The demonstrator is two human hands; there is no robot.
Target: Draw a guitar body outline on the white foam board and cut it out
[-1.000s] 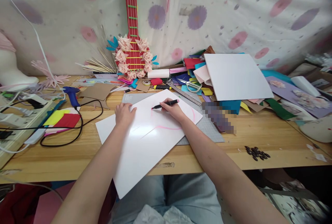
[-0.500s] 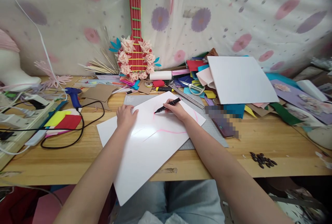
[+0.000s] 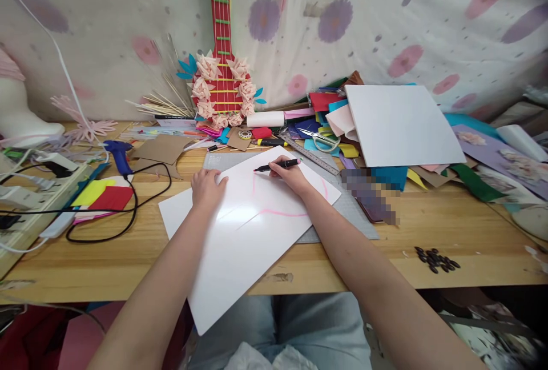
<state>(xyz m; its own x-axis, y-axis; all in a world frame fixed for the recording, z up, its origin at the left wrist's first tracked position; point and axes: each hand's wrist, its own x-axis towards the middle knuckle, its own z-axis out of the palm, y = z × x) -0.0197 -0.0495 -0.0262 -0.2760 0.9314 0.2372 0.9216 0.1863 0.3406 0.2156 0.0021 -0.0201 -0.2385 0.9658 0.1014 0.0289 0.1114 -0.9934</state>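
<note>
Right hand (image 3: 292,179) grips a black marker (image 3: 277,165), fingers pinched around the barrel, tip pointing to 9 o'clock and touching the white sheet (image 3: 240,227) at the top of a pink line (image 3: 280,212). Left hand (image 3: 206,187) lies flat on the sheet, fingers spread narrow, holding nothing, at 9 o'clock from the marker. Sheet sits mid-counter (image 3: 428,233), partly over a grey cutting mat (image 3: 342,210), its near corner hanging past the counter edge. Metal ruler (image 3: 310,156) and scissors (image 3: 319,140) at 1 o'clock from the marker. Blue glue gun (image 3: 117,153) far off at 9 o'clock.
</note>
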